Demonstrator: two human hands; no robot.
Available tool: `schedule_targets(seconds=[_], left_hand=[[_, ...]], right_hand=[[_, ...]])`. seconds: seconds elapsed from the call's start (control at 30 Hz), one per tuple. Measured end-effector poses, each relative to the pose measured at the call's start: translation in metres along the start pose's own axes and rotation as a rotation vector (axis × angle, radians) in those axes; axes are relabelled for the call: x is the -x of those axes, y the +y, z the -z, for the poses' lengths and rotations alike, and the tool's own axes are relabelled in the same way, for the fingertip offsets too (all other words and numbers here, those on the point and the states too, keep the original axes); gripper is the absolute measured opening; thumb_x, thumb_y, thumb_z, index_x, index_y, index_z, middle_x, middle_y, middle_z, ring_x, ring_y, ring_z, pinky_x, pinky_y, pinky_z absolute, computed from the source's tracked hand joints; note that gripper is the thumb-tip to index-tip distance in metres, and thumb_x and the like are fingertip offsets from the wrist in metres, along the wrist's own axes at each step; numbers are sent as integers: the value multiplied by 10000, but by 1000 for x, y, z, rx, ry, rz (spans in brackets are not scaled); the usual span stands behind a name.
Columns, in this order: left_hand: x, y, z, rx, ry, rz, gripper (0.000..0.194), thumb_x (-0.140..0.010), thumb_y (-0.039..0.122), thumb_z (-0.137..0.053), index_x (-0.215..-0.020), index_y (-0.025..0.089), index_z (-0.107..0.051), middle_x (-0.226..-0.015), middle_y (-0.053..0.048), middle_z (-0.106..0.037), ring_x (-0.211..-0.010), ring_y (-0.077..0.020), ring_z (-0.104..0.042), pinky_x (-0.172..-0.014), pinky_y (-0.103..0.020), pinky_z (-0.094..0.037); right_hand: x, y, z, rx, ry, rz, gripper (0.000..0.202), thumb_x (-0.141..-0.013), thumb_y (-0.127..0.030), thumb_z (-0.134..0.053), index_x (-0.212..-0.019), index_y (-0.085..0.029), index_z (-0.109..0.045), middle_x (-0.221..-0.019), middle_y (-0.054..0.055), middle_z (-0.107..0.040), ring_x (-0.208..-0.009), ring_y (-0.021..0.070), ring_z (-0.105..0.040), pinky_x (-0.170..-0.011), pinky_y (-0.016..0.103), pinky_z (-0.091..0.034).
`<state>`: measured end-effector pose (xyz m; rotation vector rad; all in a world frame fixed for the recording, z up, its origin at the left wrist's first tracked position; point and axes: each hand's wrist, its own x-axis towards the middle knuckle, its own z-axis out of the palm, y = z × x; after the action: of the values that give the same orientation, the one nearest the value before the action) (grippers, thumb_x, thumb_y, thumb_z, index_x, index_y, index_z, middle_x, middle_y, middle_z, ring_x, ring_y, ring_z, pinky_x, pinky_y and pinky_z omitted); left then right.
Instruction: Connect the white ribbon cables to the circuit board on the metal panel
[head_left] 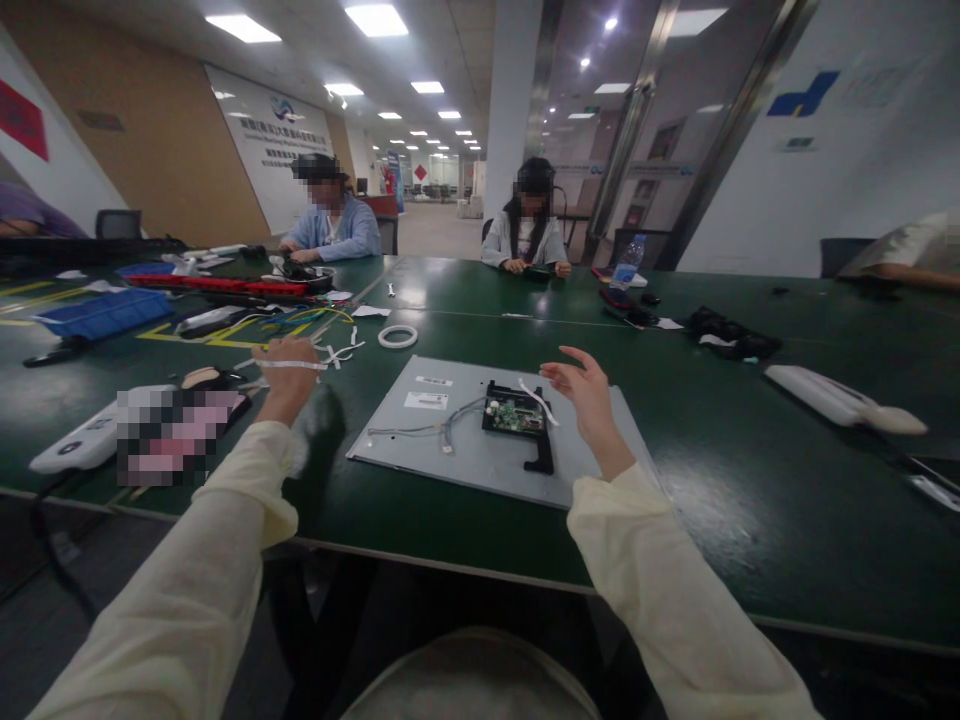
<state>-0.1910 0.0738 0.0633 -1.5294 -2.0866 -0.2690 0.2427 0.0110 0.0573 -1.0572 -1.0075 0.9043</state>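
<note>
Head view, work surface: green table (750,490), glossy.
Grey panel (472,462): one, flat on the table before the person, near the front edge, between the two hands; two white labels (426,400) on its far left part.
Circuit board (516,416): one, green, set in a black bracket (549,440) on the right half of the panel.
Grey cable (409,432): runs from the board leftward across the panel.
White strip (541,402): narrow, lying slantwise over the right side of the board and bracket.
Right hand (589,395): raised over the panel's right part, thumb and fingers spread apart, nothing visible in its grasp.
Left hand (289,372): raised left of the panel, fingers curled; a second white strip (296,365) crosses it; cannot tell whether the fingers grip it.
Tape ring (383,338): white, lying flat beyond the panel's far left corner.
Loose strips (341,355): several, white, heaped between left hand and ring.
Left side: white device (86,435) beside a pixelated pink item (180,440); blue tray (105,315) farther back.
Right side: white device with rounded end (821,395); black bag (731,335), crumpled; clear bottle (628,262).
Far side: two seated people, one in blue sleeves (364,230).
</note>
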Motion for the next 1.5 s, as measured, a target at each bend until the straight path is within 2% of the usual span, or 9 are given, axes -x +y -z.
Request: schedule_targets(seconds=[0.23,0.37,0.53,0.63,0.73,0.9,1.03,1.2,1.5], left_hand=[[5,2,4,83,102,-17,265,-816,165,-360,-952,133,-586,-902,-89,-593,-876,-227,-444,-879,-489,-227],[2,4,4,185,93,-27,288,-798,128,-386,-1025,140,-562,-918,-93,-609,-987,-252,-440,-913,-541,-167],[4,23,10,236,-11,-181,227,-790,141,-392,-843,111,-610,-960,-100,-619,-994,-256,-470,-937,-544,-175],[12,53,21,316,-31,-240,275,-792,156,-377,-899,131,-630,-975,-123,-633,-953,-271,-528,-911,-489,-273],[27,97,34,483,-90,-347,286,-816,225,-383,-956,157,-622,-994,-118,-640,-957,-256,-562,-851,-389,-384],[58,176,41,826,-147,-711,335,-851,325,-408,-1090,147,-561,-1102,-107,-608,-1031,-200,-551,-915,-326,-405],[80,216,30,821,-252,-886,514,-845,460,-420,-1245,137,-446,-1284,-148,-476,-1208,-234,-414,-1004,-378,-325],[95,226,20,768,-407,-811,579,-874,547,-262,-1298,178,-398,-1363,-119,-399,-1272,-252,-333,-1037,-411,-258],[94,224,25,753,-455,-809,622,-866,571,-249,-1332,172,-356,-1394,-123,-360,-1297,-256,-296,-1047,-407,-234]], right_hand=[[0,6,0,42,-17,-44,452,-672,-290,-572,-1099,-173,-481,-806,45,-669,-783,163,-638,-706,284,-487],[-1,8,1,128,-67,-38,434,-708,-299,-539,-1117,-170,-473,-864,62,-665,-823,171,-632,-708,296,-492],[-7,14,13,638,-173,129,296,-724,-222,-501,-1002,-154,-577,-968,84,-642,-882,176,-606,-805,319,-454],[-10,20,21,1017,-231,197,263,-720,-207,-524,-949,-132,-631,-1009,116,-624,-884,191,-593,-818,302,-428],[-12,26,29,1174,-283,142,275,-734,-282,-558,-940,-123,-645,-909,111,-647,-796,184,-602,-718,264,-434],[-17,33,37,1211,-356,105,248,-712,-334,-602,-871,-152,-656,-796,67,-665,-724,169,-602,-652,244,-423],[-20,40,40,1100,-376,106,230,-734,-339,-569,-854,-169,-666,-797,49,-669,-751,174,-606,-673,255,-429],[-27,48,40,1011,-393,165,220,-762,-318,-541,-864,-167,-664,-815,49,-670,-757,165,-605,-690,257,-436],[-28,44,40,1078,-444,251,206,-757,-268,-549,-880,-147,-660,-797,55,-661,-716,151,-584,-676,243,-424]])
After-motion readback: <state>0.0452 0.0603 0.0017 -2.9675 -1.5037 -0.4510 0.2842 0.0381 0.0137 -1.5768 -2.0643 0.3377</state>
